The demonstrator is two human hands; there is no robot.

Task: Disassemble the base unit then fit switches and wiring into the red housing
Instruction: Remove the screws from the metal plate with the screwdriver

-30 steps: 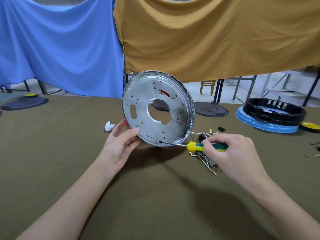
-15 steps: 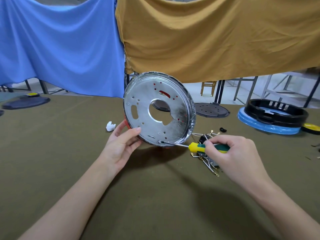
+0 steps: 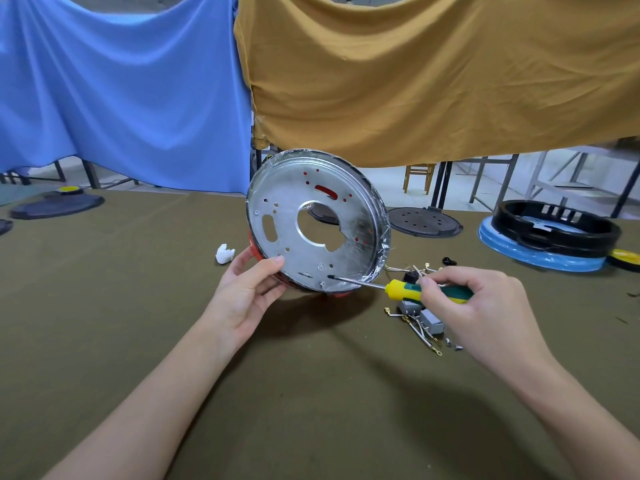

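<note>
Far left on the desk [image 3: 104,306], which is covered in olive cloth, lies a flat dark plate [image 3: 57,209] with a yellow cap [image 3: 69,189] just behind it. A blue sheet [image 3: 121,91] hangs behind that side. Nearer the middle sits a small crumpled white scrap [image 3: 224,253].

The left hand [image 3: 244,296] grips the lower left rim of the base unit [image 3: 311,223], thumb on the silver face and fingers curled round behind it. The unit is a round metal disc with a big hole in the middle, propped on edge on the desk and tilted back, with a strip of the red housing [image 3: 254,249] showing along its lower left edge and through small holes in the disc.

The right hand [image 3: 474,306] is curled round the green and yellow handle of a screwdriver [image 3: 408,291], whose tip sits at a screw near the bottom of the disc. Just under and behind that hand is a loose heap of switches and wiring [image 3: 420,317] with brass terminals, lying on the desk beside the unit.

Behind the unit lies a dark round lid [image 3: 426,221]. Far right, a black ring [image 3: 554,225] rests on a blue disc [image 3: 540,258], with a yellow piece [image 3: 625,258] at the edge. A mustard sheet [image 3: 433,74] hangs above.
</note>
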